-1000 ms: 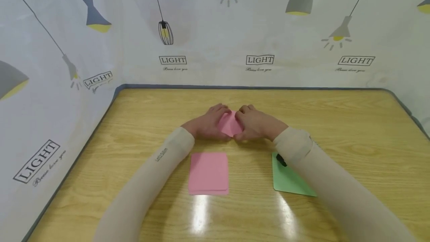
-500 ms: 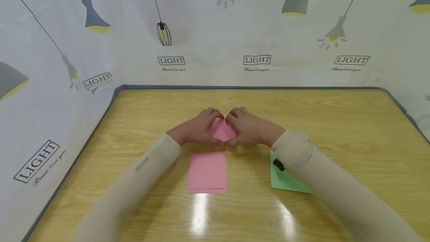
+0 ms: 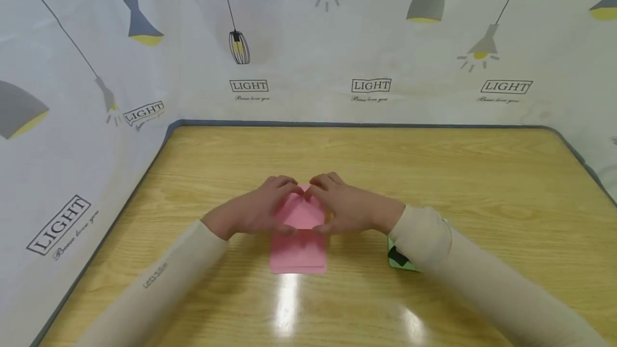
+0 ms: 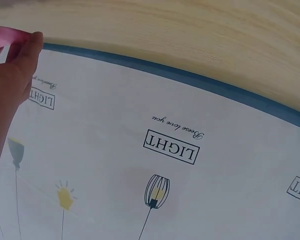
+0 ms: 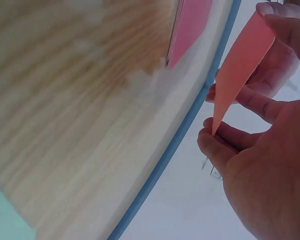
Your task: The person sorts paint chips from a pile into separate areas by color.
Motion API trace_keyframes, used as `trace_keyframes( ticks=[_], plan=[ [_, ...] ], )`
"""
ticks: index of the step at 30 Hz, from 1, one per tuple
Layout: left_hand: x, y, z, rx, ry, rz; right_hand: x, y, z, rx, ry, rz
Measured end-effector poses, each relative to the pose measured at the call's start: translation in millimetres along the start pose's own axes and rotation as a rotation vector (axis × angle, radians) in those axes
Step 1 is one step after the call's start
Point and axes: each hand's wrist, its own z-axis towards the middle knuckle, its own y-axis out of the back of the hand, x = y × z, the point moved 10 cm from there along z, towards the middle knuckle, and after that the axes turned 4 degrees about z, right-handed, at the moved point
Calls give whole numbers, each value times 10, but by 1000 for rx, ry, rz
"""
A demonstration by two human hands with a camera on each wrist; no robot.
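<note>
My left hand [image 3: 260, 206] and right hand [image 3: 348, 205] pinch the side edges of a pink paper square [image 3: 301, 213] between them, above the table. In the right wrist view the sheet [image 5: 242, 62] is seen nearly edge-on, raised off the table, with the right hand [image 5: 270, 155] pinching its near corner. A pink edge of the sheet [image 4: 7, 36] also shows by the left hand [image 4: 15, 75] in the left wrist view. Just below the hands lies a stack of pink paper squares [image 3: 299, 258], its far part hidden by the held sheet.
Green paper [image 3: 404, 266] with a black object [image 3: 398, 255] on it lies at the right, mostly covered by the right sleeve. The wooden table [image 3: 458, 170] has a dark blue edge strip along a lamp-printed backdrop [image 3: 303, 100].
Both hands have brought the held pink paper square nearer the body and a little leftward, so it now overlaps the view of the pink stack. The right sleeve covers more of the green paper.
</note>
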Motion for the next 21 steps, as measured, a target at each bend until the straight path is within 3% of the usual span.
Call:
trace_keyframes(
  ticks=[4,8,14,21],
  plan=[
    [-101,-82,-200,-5,-20,22,183,-99,-56,25,60,-21],
    [-197,-181,-311,-22,-53,62,260,-236,-76,52,92,-59],
    [-245,-278,-356,-56,-62,94,267,-401,-68,76,104,-117],
    [-244,-357,-356,-48,-47,175,301,-487,-51,71,120,-217]
  ],
)
